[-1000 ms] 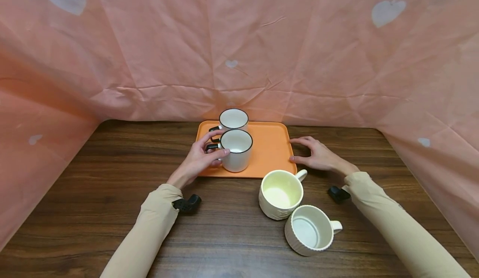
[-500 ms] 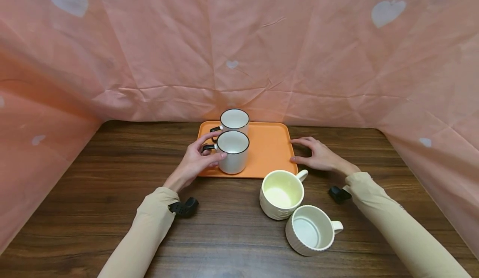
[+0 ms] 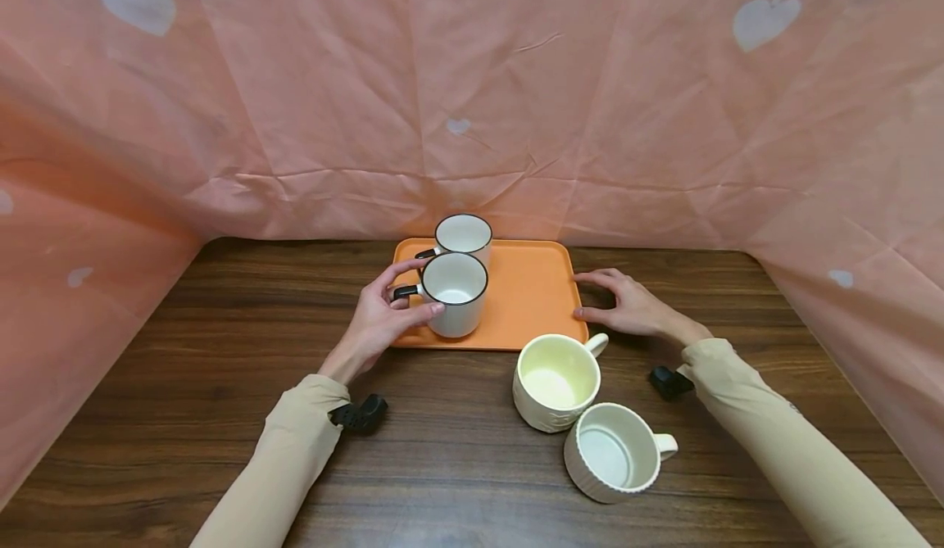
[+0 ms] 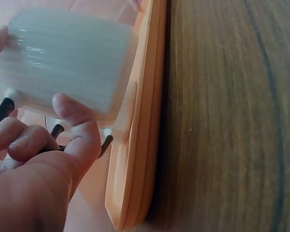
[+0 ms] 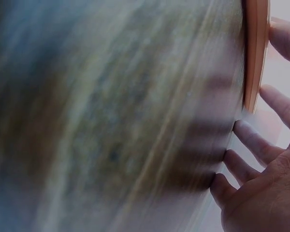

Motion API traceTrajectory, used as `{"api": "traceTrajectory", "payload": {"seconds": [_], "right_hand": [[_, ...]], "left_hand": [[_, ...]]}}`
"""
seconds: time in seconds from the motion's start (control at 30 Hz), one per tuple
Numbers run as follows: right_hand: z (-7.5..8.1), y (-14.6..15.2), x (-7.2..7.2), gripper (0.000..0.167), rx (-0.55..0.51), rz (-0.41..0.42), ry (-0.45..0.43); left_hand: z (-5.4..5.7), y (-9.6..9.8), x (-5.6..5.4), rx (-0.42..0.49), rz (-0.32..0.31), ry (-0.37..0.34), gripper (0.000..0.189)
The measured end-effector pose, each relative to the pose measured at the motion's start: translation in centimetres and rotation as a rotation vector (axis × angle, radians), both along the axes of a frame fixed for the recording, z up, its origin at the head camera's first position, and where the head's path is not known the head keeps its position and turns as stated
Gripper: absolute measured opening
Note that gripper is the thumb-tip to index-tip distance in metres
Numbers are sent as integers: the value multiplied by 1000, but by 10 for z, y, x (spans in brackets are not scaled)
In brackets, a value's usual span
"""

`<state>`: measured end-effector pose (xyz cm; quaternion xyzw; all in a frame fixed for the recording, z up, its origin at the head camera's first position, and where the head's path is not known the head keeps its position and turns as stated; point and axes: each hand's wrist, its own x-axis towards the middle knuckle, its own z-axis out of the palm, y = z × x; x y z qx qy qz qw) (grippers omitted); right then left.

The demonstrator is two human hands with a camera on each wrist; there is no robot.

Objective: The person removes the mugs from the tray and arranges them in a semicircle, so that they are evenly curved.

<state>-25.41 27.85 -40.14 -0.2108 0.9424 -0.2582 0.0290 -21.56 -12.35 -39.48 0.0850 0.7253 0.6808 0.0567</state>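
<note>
Head view is showing the near black-rimmed mug (image 3: 456,317) being held at the left half of the orange tray (image 3: 534,294), close to the tray's front edge; whether its base is touching the tray I cannot tell. Its mouth is facing up, its black handle (image 3: 407,292) is pointing toward the tray's left end, and its long axis is running roughly vertical, though the left wrist view is showing it leaning a little against the line of the tray's rim. The person's left grip (image 3: 376,319) is pinching this mug around the handle side, the thumb lying on its wall. Beside the tray's right edge, the right grip (image 3: 623,306) is resting open, its fingers loosely bent and fingertips touching the rim. On the tray's back left part, the far black-rimmed mug (image 3: 463,233) is standing upright, its handle also pointing left. Just in front of the tray's front right corner, the cream mug (image 3: 541,410) is aiming its handle back and right; farther in front, the ribbed mug (image 3: 592,474) is pointing its handle right. Both black-rimmed mugs are looking white, glossy and straight-sided; the cream one is carrying raised relief, the squat ribbed one vertical flutes. Beneath the smooth, round-cornered tray, the surface (image 3: 413,466) is showing dark wood grain; behind the tray, creased pink cloth (image 3: 487,73) is hanging
</note>
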Motion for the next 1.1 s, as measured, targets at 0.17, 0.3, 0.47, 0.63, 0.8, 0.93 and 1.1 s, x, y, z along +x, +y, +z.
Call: {"api": "traceTrajectory", "payload": {"seconds": [0.17,0.3,0.47,0.63,0.8,0.93,1.1], "right_hand": [[0,-1,0,61,4,9,2],[-1,-1,0,62,4,17,7],[-2,0,-2,64,6,20,10],[-2,1,-2,65,11,21,1],[-3,1,-3,64,5,31,12],[-3,1,-3,63,0,43,15],[-3,0,0,62,-1,46,9]], "left_hand": [[0,0,3,15,-7,19,71],[1,0,5,23,-29,25,72],[1,-2,9,29,-66,13,72],[1,-3,13,38,-98,5,74],[1,-3,16,36,-107,13,72],[0,-3,20,33,-122,29,71],[-2,-1,24,34,-149,53,72]]}}
